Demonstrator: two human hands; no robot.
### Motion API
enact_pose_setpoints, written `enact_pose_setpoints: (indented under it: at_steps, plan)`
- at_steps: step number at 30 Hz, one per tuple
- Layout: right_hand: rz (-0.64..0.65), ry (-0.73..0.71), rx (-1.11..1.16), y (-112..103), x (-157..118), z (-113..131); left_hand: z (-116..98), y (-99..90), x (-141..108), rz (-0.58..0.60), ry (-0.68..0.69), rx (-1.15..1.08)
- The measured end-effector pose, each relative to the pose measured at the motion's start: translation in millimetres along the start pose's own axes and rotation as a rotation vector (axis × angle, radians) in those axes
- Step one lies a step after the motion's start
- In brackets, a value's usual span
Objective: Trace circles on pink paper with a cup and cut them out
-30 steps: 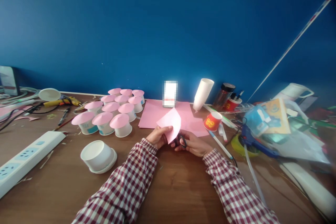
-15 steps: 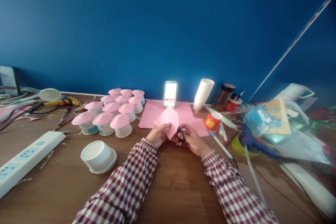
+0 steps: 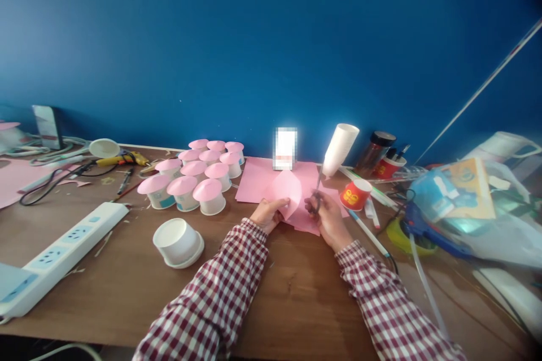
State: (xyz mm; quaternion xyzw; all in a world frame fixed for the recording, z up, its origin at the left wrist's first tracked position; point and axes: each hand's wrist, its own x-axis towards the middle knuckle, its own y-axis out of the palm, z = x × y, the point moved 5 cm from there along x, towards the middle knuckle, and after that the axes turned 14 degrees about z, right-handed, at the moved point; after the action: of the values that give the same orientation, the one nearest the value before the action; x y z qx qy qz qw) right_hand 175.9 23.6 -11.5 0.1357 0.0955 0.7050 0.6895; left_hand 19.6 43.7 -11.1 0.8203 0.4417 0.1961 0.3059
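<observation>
My left hand [image 3: 270, 214] pinches the lower left edge of a curved pink paper piece [image 3: 291, 192], thumb on its face. In my right hand [image 3: 332, 221] I grip a pair of dark scissors [image 3: 318, 183] by the handles, blades pointing up and away. The scissors stand just right of the paper, apart from it. Under and behind both hands lie pink paper sheets [image 3: 252, 180] on the table. To the left stand several white cups topped with pink cone-shaped paper caps [image 3: 207, 189].
An upturned white cup [image 3: 175, 240] sits near my left forearm. A power strip [image 3: 68, 254] and a yellow glue gun [image 3: 122, 159] lie left. On the right are a red cup [image 3: 355, 194], a leaning white cup stack [image 3: 341, 149], markers [image 3: 368, 234] and a plastic bag [image 3: 503, 225].
My right hand has drawn the scissors away to the right of the paper, blades now upright. My left hand still holds the pink piece. The whole view has shifted slightly left.
</observation>
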Motion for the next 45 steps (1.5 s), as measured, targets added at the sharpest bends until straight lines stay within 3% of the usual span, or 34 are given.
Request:
enact_pose_setpoints:
  at_steps: [11, 18, 45]
  plan:
    - [0.016, 0.008, -0.045, -0.1, -0.4, -3.2, 0.0, 0.2, 3.4, -0.031, -0.011, 0.034]
    - [0.030, 0.021, -0.030, -0.3, 1.2, -4.9, 1.5, 0.3, 5.9, 0.050, -0.013, 0.006]
    - [0.069, -0.001, 0.014, 3.2, 3.3, -6.1, 3.1, -0.2, 5.9, 0.046, -0.001, 0.037]
